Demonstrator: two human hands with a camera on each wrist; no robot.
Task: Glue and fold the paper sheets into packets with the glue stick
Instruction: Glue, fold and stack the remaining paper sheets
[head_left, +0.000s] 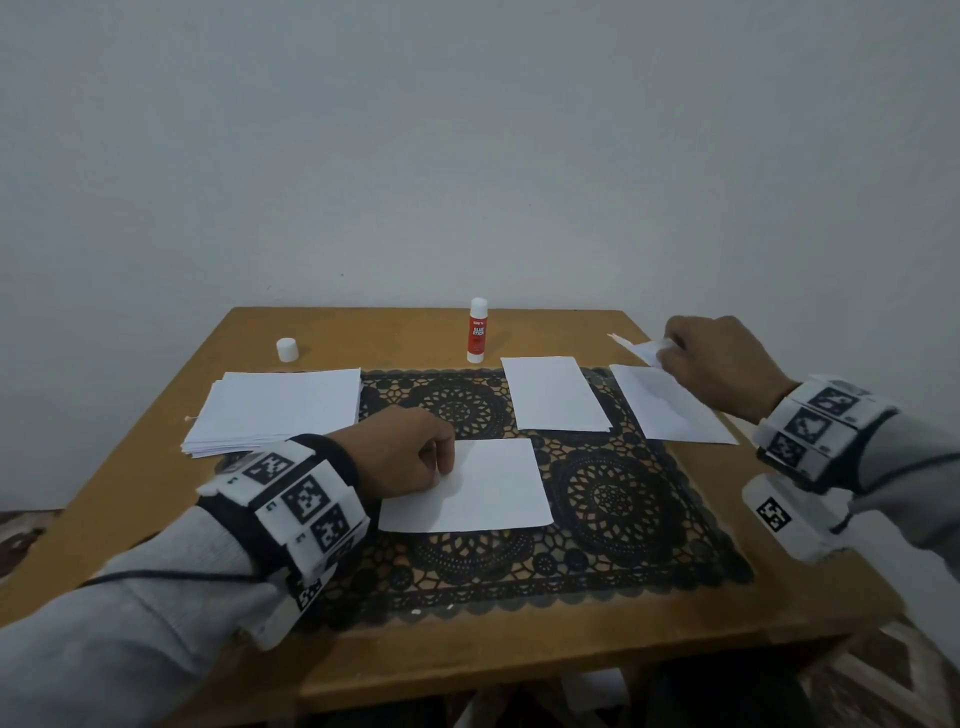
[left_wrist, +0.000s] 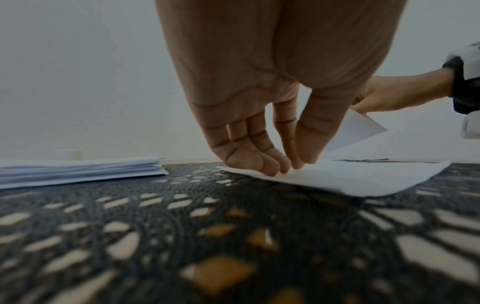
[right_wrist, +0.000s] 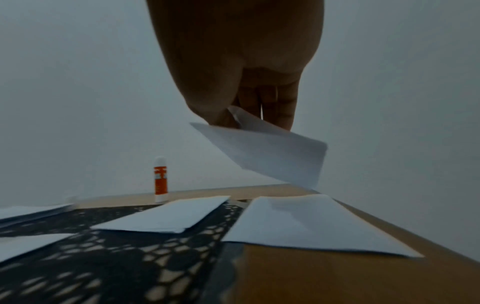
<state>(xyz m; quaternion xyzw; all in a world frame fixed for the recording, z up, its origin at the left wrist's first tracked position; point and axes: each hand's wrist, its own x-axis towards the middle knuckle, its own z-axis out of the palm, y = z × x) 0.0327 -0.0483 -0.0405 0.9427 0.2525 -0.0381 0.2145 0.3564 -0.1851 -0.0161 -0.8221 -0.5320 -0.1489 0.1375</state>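
Observation:
A white sheet (head_left: 488, 488) lies flat on the black lace mat (head_left: 623, 519) in front of me. My left hand (head_left: 441, 465) presses its left edge down with thumb and fingertips (left_wrist: 272, 162) together on top of the sheet (left_wrist: 350, 176). At the far right my right hand (head_left: 667, 353) pinches a folded white paper (right_wrist: 272, 152) and holds it in the air above another folded paper (head_left: 675, 408) that lies on the table. The red and white glue stick (head_left: 478, 330) stands upright at the back, with its white cap (head_left: 287, 349) off to the back left.
A stack of blank sheets (head_left: 275, 410) lies at the left of the mat. A second folded paper (head_left: 556, 395) rests on the mat's far right part. The wooden table (head_left: 519, 649) ends against a pale wall behind.

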